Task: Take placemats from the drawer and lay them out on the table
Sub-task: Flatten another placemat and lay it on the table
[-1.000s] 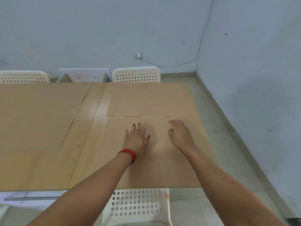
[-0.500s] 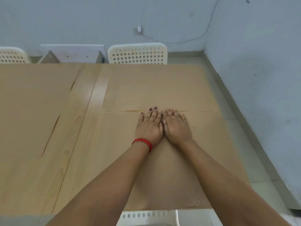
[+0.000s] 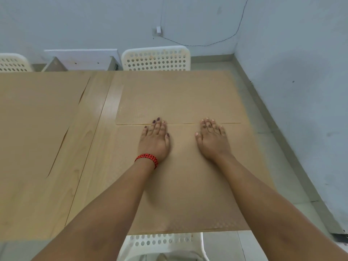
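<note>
Both hands are flat, palm down, on the near tan rectangular textured placemat, which lies on the right end of the light wooden counter with its near edge about flush with the counter edge. Left hand and right hand sit apart, either side of the mat's middle. Fingers are straight and close together, gripping nothing, just pressing. My read is that this is a flatten-and-square move, with two palms spreading the load so the thin sheet lies flat and doesn't skate on the glossy wood. Fingertips reach the seam where this mat meets the far tan placemat. The two edges run parallel and touch or nearly touch, and the left fingertips just cross onto the far one, likely checking alignment. Placemat count is two certain on the right. The left half carries a far-left tan sheet and a near-left tan sheet; edge breaks suggest two mats, but the seam between them isn't clear. So probably four, with a bare wood strip between the left and right pairs. There are three white perforated plastic chairs: far centre, far left and near. One red braided bracelet is on the left wrist. One white box-like unit sits behind the counter; it may be the drawer, can't confirm. By this layout the job looks close to done.
</note>
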